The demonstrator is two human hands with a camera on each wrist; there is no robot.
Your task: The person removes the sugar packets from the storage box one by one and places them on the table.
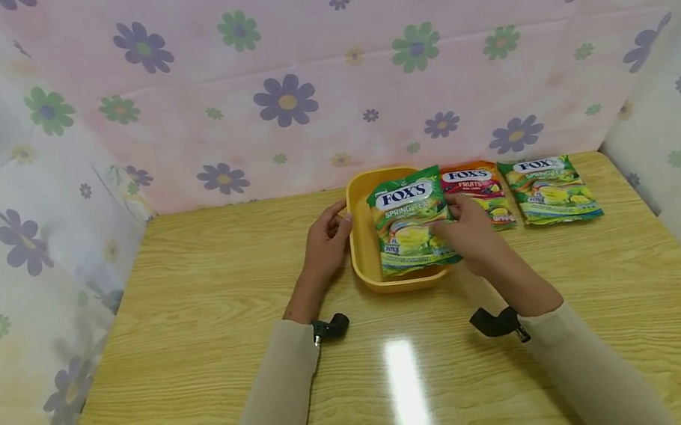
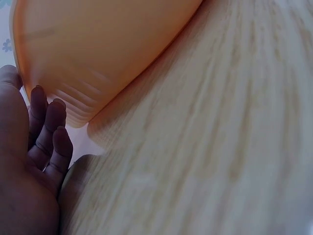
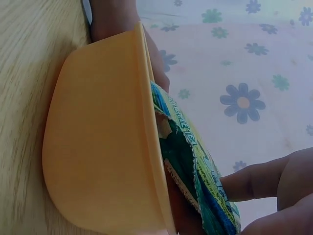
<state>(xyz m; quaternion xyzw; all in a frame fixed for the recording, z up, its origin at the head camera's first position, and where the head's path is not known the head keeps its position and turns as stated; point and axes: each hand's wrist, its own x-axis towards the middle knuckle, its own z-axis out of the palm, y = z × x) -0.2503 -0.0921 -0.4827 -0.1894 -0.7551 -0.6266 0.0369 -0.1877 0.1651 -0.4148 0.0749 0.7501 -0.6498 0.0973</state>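
Observation:
In the head view, my right hand (image 1: 470, 231) grips a green Fox's Spring Tea candy bag (image 1: 410, 219) by its right side, the thumb across its front. The bag is over the yellow plastic tub (image 1: 371, 279), printed face up. The right wrist view shows this candy bag (image 3: 195, 152) tilted at the rim of the tub (image 3: 102, 137). My left hand (image 1: 327, 245) holds the tub's left edge. Seen from the left wrist, the thumb of the left hand (image 2: 34, 152) is at the rim and the other fingers are bent beside the tub's outer wall (image 2: 98, 49).
Right of the tub lie a red Fox's Fruits candy bag (image 1: 481, 195), partly behind my right hand, and a second green Spring Tea bag (image 1: 550, 191). The wooden table (image 1: 222, 279) meets a flowered cloth backdrop (image 1: 326, 131) at its back and sides.

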